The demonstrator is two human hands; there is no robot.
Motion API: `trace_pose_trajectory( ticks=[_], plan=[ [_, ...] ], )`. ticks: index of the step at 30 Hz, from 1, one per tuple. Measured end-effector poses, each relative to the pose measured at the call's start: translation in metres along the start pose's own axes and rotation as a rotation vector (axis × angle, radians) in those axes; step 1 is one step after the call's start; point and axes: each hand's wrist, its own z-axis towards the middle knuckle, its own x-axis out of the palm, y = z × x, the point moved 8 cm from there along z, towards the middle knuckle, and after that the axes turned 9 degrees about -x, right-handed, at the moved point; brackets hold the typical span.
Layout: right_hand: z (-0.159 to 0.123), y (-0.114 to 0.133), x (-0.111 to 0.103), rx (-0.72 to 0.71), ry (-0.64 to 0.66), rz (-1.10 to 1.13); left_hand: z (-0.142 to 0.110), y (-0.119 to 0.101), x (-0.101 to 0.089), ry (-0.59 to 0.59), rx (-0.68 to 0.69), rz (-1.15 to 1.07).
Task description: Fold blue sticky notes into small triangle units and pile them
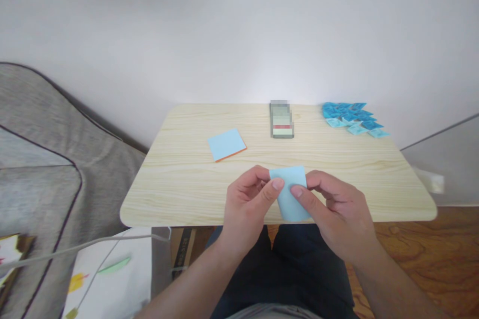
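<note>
A light-blue sheet of paper [291, 204] is held up between my two hands, above the table's front edge. My left hand [247, 204] pinches its left side, thumb on the face toward me and fingers behind. On the right side my right hand [337, 209] grips it the same way. The paper's back is hidden from me. Beyond my left hand lies a stack of square paper [226, 145], light blue on top with an orange edge. Several folded blue paper pieces [348, 114] sit in rows at the table's back right, some dark blue, some pale.
A phone [282, 119] with a blurred screen lies at the back of the pale wooden table [179, 184], near the wall. To the left stands a grey sofa [101, 174]. A white cable [112, 239] crosses a white box [112, 274] below the table's left side.
</note>
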Motion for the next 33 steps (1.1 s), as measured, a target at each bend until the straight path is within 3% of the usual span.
trace_pose_trajectory(
  ticks=[4,10,17,27,33],
  plan=[
    [-0.001,-0.003,-0.003,0.011,-0.016,-0.025,-0.003,-0.003,-0.001,-0.021,0.046,0.126],
    [0.002,-0.003,-0.004,0.055,0.012,-0.051,0.002,0.002,-0.001,0.027,0.019,0.129],
    [0.001,-0.011,-0.008,0.062,-0.075,-0.087,0.0,0.008,0.002,0.064,-0.006,0.364],
    [0.001,-0.013,-0.012,0.072,-0.136,-0.118,0.0,0.015,0.006,0.118,-0.059,0.367],
    [0.003,-0.015,-0.001,0.092,-0.09,0.086,0.0,0.02,0.005,0.092,-0.099,0.235]
  ],
)
